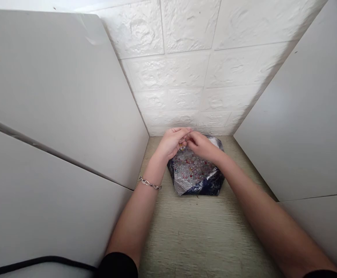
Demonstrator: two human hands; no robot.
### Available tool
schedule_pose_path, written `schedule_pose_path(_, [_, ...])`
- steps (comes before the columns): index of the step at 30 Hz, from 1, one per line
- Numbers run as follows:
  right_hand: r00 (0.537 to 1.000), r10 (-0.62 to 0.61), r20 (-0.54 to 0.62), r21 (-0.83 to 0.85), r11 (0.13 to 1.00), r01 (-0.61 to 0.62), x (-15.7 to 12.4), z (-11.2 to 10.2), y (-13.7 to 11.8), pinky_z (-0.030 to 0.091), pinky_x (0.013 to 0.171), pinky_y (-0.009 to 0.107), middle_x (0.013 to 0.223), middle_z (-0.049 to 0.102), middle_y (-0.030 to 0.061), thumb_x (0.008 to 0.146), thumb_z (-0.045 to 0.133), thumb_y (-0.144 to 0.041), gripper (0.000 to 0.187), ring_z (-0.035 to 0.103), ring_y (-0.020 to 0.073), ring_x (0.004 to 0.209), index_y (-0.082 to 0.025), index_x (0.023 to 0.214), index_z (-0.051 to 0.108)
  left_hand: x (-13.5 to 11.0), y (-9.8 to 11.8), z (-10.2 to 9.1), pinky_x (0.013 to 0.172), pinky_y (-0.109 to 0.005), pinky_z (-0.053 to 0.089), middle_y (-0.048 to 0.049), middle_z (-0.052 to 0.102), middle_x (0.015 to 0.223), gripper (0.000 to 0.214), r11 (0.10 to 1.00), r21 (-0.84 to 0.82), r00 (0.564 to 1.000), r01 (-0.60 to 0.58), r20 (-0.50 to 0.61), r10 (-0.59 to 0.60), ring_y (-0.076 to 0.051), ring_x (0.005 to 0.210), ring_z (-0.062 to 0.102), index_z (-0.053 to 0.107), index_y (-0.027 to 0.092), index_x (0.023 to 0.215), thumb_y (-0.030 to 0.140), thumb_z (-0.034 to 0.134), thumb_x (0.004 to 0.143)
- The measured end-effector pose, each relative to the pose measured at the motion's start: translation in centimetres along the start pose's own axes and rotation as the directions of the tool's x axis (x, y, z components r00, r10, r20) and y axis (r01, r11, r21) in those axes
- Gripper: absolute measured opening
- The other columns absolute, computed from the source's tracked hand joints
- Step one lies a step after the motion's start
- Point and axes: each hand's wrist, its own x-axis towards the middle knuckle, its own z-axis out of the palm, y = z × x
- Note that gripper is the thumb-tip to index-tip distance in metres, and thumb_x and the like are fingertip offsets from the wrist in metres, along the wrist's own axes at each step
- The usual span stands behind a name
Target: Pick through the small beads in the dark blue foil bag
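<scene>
A shallow dark blue and silver foil-like holder [202,188] lies on the wood-grain surface, its inside covered with many small clear, white, red and yellow beads [190,168]. Above its far left part, my left hand [174,142] is closed, thumb and forefinger pinched together. My right hand [198,143] meets it fingertip to fingertip, also pinching. What the fingertips hold is too small and hidden to make out. A few yellow and white beads [182,146] show just beneath the left fingers; whether they hang from the hand or lie in the holder is unclear.
White embossed tile-pattern wall [185,73] rises right behind the holder. Pale grey panels stand at the left [55,96] and right [307,127], narrowing the space. A black cable [49,259] crosses the lower left. The wood-grain surface [197,235] extends toward me.
</scene>
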Motion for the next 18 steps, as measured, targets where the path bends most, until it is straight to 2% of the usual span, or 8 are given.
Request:
schedule_pose_path(3, [0.985,0.096,-0.14,0.26,0.964,-0.057,-0.4,-2.0,0.8,0.039,0.066,0.025,0.071,0.047,-0.0003,0.081,0.036,-0.025,0.012,0.045,0.0119,0.067,-0.018,0.076,0.044,-0.2,0.2,0.3,0.041,-0.017,0.027,0.0072,0.037,0.048,0.017,1.0,0.011,1.0,0.017,-0.002,-0.017,-0.001,0.041,0.032,0.06,0.011,0.066,0.026,0.068,0.064])
schedule_pose_path(5, [0.974,0.191,-0.122,0.453,0.884,-0.117,-0.8,-2.8,0.9,0.039,0.059,0.023,0.066,0.042,-0.0025,0.082,0.036,-0.029,0.012,0.042,0.0107,0.06,-0.019,0.077,0.041,-0.3,0.2,0.5,0.041,-0.017,0.027,0.0073,0.036,0.048,0.017,0.999,0.021,1.0,0.03,0.007,-0.03,-0.001,0.041,0.031,0.06,0.011,0.065,0.026,0.068,0.064])
schedule_pose_path(8, [0.963,0.266,-0.05,0.679,0.716,-0.162,-1.2,-3.2,0.0,0.038,0.053,0.022,0.068,0.041,-0.0018,0.081,0.035,-0.03,0.01,0.043,0.0105,0.059,-0.021,0.077,0.037,-0.4,0.0,0.9,0.042,-0.018,0.027,0.0064,0.036,0.047,0.017,0.998,0.043,0.998,0.037,0.042,-0.039,-0.002,0.042,0.032,0.059,0.011,0.061,0.026,0.067,0.065])
schedule_pose_path(12, [0.953,0.301,0.007,0.821,0.543,-0.178,-1.3,-3.1,-1.9,0.036,0.049,0.021,0.07,0.039,-0.0004,0.079,0.034,-0.028,0.009,0.043,0.0113,0.06,-0.021,0.074,0.034,-0.8,0.1,1.5,0.043,-0.019,0.027,0.0051,0.039,0.047,0.016,0.998,0.054,0.996,0.034,0.079,-0.038,-0.002,0.043,0.033,0.06,0.011,0.06,0.025,0.066,0.066])
schedule_pose_path(18, [0.964,0.264,0.04,0.918,0.37,-0.139,-1.5,-3.1,-2.8,0.034,0.047,0.022,0.064,0.037,-0.0023,0.079,0.04,-0.032,0.014,0.042,0.0106,0.055,-0.02,0.073,0.037,-1.6,0.8,2.3,0.043,-0.019,0.026,0.0052,0.04,0.047,0.018,0.998,0.032,0.991,0.058,0.119,-0.061,-0.002,0.042,0.035,0.056,0.011,0.057,0.024,0.065,0.067])
